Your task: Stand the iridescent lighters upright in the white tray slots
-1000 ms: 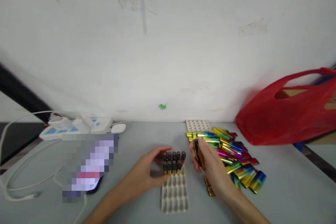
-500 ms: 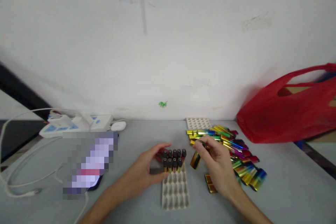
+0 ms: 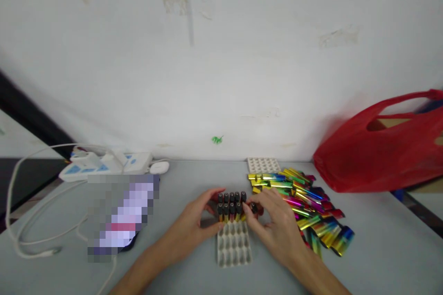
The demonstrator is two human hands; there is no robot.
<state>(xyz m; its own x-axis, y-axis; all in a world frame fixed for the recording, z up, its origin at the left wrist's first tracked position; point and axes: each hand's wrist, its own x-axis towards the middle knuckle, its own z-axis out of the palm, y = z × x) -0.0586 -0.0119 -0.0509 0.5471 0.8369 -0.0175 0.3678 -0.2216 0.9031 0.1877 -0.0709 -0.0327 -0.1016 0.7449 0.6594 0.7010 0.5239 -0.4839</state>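
A white tray (image 3: 234, 258) with rows of hollows lies in front of me. Small black-topped tubes (image 3: 232, 207) with shiny coloured bodies stand upright in two rows at its far end. My left hand (image 3: 195, 219) curls round the left end of these rows, thumb in front and fingers behind, steadying the tray. Between the fingertips of my right hand (image 3: 273, 221) is another black-topped tube (image 3: 254, 207), held nearly upright just beside the right end of the front row. Its lower part is hidden by my fingers.
To the right lies a pile of shiny multicoloured tubes (image 3: 323, 228). Behind it are a second white tray (image 3: 263, 165) and a red bag (image 3: 377, 156) against the wall. A phone (image 3: 124, 216), white cables and a power strip (image 3: 105, 166) occupy the left.
My right hand has moved left from the pile to the tray, bringing a tube with it. The left hand stays round the rows. The view has shifted slightly.
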